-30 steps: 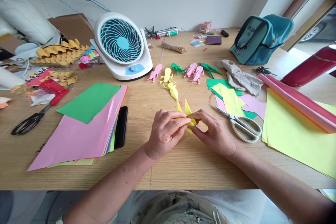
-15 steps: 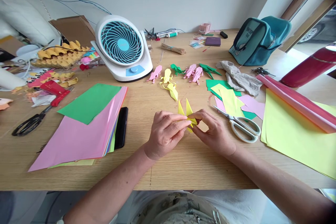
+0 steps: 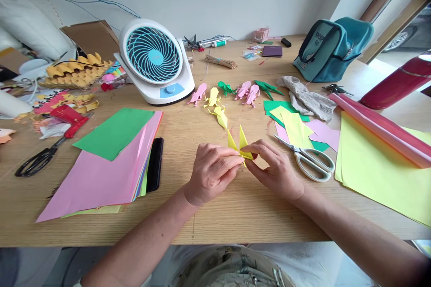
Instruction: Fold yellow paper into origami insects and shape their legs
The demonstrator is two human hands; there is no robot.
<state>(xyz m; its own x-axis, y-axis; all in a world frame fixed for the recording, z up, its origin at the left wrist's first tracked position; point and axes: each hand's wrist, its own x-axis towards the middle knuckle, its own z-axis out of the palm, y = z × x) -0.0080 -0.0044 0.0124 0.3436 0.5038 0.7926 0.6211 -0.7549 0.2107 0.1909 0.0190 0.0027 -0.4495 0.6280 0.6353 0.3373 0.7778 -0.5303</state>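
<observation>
Between my hands is a small folded yellow origami paper (image 3: 244,143), two of its points standing up away from me. My left hand (image 3: 215,168) pinches its left and near side with thumb and fingers. On its right edge, my right hand (image 3: 271,168) grips with thumb and forefinger; part of the paper is hidden behind the fingertips. Just beyond it lie finished-looking yellow folded figures (image 3: 221,117), with pink figures (image 3: 252,94) and green ones (image 3: 267,88) in a row behind.
White-handled scissors (image 3: 313,163) lie right of my hands beside yellow, green and pink paper scraps (image 3: 292,125). Stacked coloured sheets (image 3: 97,179) and a black phone (image 3: 155,163) are on the left. A fan (image 3: 155,58) stands behind. Yellow sheets (image 3: 380,170) and a red bottle (image 3: 397,83) sit right.
The two upright points of the yellow paper have spread slightly further apart, and its lower part is turned a little. Both hands keep hold in nearly the same place.
</observation>
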